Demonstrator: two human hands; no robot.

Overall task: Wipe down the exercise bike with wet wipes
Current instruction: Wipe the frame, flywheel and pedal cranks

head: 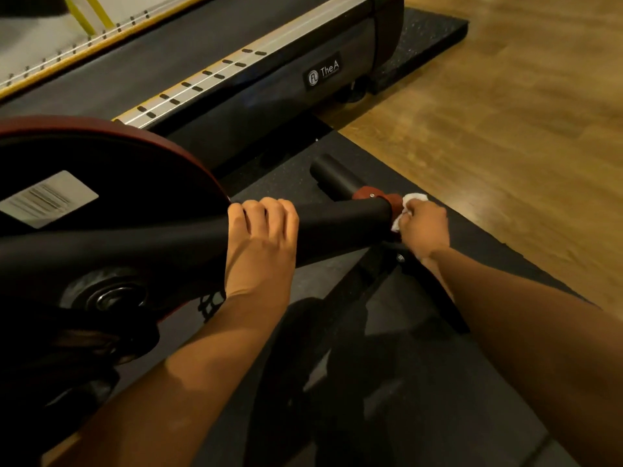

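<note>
The exercise bike (pixel 135 251) is on the left and in the middle, low down and close to the person. It has a big black wheel (pixel 118 183) with a red edge on the left side. A white sticker (pixel 47 198) with dark lines is stuck on the wheel. A fat black tube (pixel 340 219) goes from the left toward the right, down to the floor. The left hand (pixel 261 230) is on top of this tube, near its middle, with its fingers curled over the far side, holding it tight. At the right end of the tube there is a red piece (pixel 371 193) with a little screw in it. This piece joins the tube to a round black foot bar (pixel 332 176) that lies on the floor. The right hand (pixel 423 227) is at that end, apart from the left hand. Its fingers are bunched around a small white wet wipe (pixel 414 198), and the wipe is pressed against the red piece. The bike stands on a black mat (pixel 404 365). To the right and far side of the mat is a shiny wood floor (pixel 505 112). On the far left is a treadmill (pixel 236 96) with a dark belt and a silver side strip. It has a small label (pixel 323 74) that reads "TheA". Both arms are bare and reach in from the near side.
</note>
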